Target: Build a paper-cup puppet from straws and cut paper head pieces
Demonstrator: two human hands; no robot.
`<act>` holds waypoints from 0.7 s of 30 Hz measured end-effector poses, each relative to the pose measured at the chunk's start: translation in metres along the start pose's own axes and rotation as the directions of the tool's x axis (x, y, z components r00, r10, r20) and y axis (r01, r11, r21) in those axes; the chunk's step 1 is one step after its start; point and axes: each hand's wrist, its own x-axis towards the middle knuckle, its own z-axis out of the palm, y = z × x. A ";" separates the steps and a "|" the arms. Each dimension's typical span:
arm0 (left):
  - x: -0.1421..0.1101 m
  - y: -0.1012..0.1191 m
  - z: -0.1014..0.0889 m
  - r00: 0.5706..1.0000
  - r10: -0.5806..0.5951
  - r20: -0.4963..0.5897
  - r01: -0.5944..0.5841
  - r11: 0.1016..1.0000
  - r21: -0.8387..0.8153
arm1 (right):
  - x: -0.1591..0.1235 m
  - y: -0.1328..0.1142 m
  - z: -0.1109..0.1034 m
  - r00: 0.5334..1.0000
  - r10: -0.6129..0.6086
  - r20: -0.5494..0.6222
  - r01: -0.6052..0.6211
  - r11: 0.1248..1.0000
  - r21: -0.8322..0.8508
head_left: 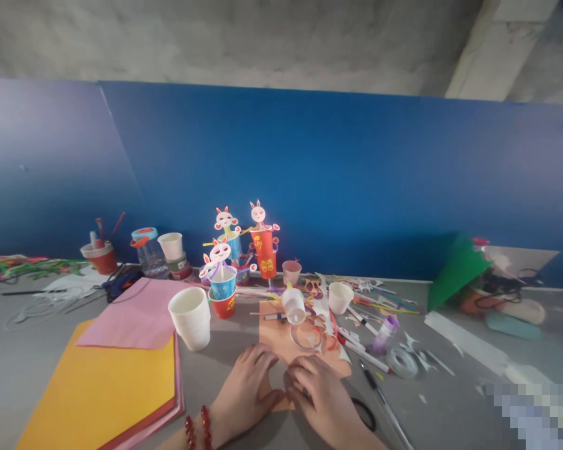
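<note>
Low in the centre, my left hand (248,386), with a red bead bracelet (205,426) at its wrist, is closed with bent fingers on the left edge of a small pale piece of paper (278,377). My right hand (319,394) has its fingers curled on the right edge of the same piece. Fingers cover part of its outline. Beneath lies an orange paper sheet (274,337), with a clear ring-like object (306,335) and paper scraps on it. Close to the right hand are a black loop handle (365,414) and a pen (385,400).
White cups (191,317) (341,297) and a tipped cup (293,305) stand about. Behind are cups with rabbit figures (223,287). Yellow paper (107,381) and pink paper (136,315) lie left. Markers (366,356), a purple glue stick (385,334) and tape (402,362) lie right.
</note>
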 end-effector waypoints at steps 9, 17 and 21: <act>0.000 -0.007 0.007 1.000 0.000 -0.031 0.000 1.000 -0.028 | -0.003 0.003 -0.001 0.985 -0.041 -0.166 0.050 0.997 0.050; 0.002 -0.002 0.002 0.998 0.002 -0.061 -0.005 0.999 -0.049 | 0.010 0.018 -0.027 0.950 0.095 -0.296 -0.106 0.994 -0.022; 0.003 -0.006 0.003 0.997 0.011 -0.076 -0.015 0.998 -0.058 | 0.056 0.012 -0.053 0.922 0.287 -0.259 -0.341 0.920 -0.193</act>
